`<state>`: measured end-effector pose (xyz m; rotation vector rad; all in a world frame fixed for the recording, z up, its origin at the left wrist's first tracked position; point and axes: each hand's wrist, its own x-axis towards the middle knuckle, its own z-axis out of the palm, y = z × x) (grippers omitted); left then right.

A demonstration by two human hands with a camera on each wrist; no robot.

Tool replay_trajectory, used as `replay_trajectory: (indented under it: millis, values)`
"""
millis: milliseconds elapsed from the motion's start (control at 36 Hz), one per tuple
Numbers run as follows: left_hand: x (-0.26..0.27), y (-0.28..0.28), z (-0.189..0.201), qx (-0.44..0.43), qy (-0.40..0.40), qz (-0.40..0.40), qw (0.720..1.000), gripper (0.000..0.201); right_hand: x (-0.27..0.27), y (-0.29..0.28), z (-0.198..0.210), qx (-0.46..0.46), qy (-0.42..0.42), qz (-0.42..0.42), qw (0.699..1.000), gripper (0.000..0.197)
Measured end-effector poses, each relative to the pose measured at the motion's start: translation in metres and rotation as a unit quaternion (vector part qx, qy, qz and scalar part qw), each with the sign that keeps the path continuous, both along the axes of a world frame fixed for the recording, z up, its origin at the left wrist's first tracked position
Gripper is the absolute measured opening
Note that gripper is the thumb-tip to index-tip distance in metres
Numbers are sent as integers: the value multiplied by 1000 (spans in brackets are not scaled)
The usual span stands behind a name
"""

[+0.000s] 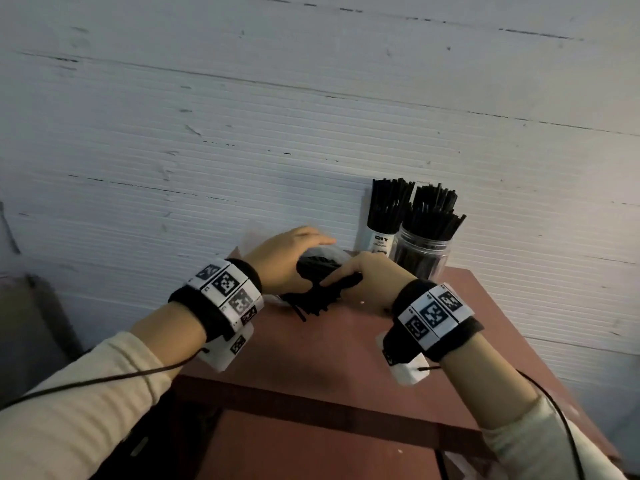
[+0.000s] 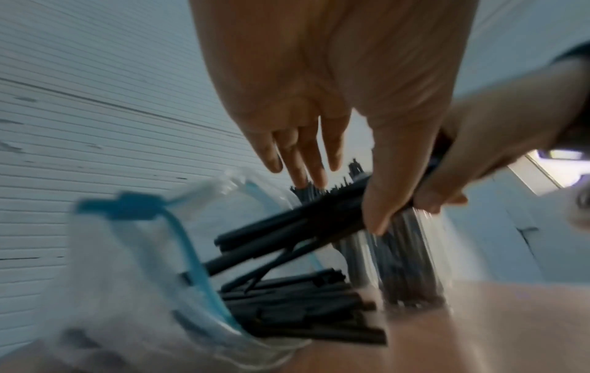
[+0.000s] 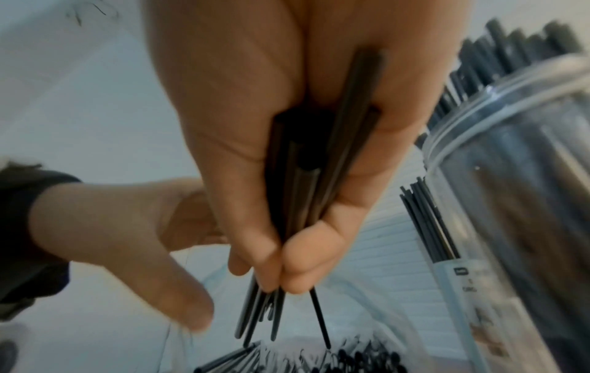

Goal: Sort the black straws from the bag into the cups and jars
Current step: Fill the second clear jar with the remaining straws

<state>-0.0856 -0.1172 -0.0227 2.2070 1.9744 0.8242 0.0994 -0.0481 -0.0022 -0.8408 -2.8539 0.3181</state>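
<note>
A: What were the hands doing?

B: The right hand [image 3: 287, 176] was closed round a small bunch of straws [image 3: 306, 202], fingers and thumb pinching them above the bag [image 2: 134, 265]; the left hand [image 2: 319, 88] was open, fingers straight, hovering over the bag's mouth and holding nothing.

A: And the rest of the straws?

B: A good heap lay in the bag on the surface [image 1: 311, 344], some spilling out of its mouth; so the sorting was not finished.

A: How much was done?

B: By my reckoning, a fair part; the cup [image 1: 381, 237] and the jar [image 1: 424, 254], standing side by side against the wall [image 1: 242, 133], were each packed with upright straws; a third cluster showed behind the jar, its holder hidden; the bunch in hand had not yet gone in.
</note>
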Motion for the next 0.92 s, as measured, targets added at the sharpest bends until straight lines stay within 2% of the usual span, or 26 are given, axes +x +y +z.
replay_trajectory:
  millis: [139,194,250,361,417,472,528,556,583,639,722,778,833,889,917]
  values:
    - [28,13,-9,-29,98,-20,995,84,30,-17,17,21,-10,33,999,28]
    - [39,18,-9,-38,97,-27,994,82,40,-18,21,12,12,43,999,30]
    - [50,22,-5,-30,83,-26,996,67,46,-13,21,4,34,42,999,33]
    - [71,29,2,24,60,10,998,9,62,-6,26,-1,80,42,996,44]
    - [78,30,6,38,21,24,999,8,72,-5,32,5,133,46,990,45]
    - [83,33,8,56,-30,5,998,9,82,-5,39,12,185,48,982,40]
    - [88,37,7,65,-82,-2,994,22,89,-4,45,45,223,38,973,37]
    - [91,40,8,65,-106,1,992,22,91,-3,48,72,245,30,966,37]
    - [94,42,7,65,-126,-2,990,22,92,-2,49,100,270,22,957,38]
    - [100,45,9,60,-164,-14,985,38,93,-1,52,140,328,13,934,39]
    - [109,46,8,33,-231,-31,972,49,89,0,56,153,390,22,908,38]
    - [114,46,6,14,-283,-54,957,48,83,2,55,166,394,35,903,33]
    - [117,47,1,-20,-315,-77,946,33,77,5,51,165,374,44,912,30]
    - [118,47,-4,-70,-292,-78,951,19,71,8,46,137,326,38,935,28]
    - [118,46,-7,-95,-282,-80,951,19,69,10,43,118,296,32,947,27]
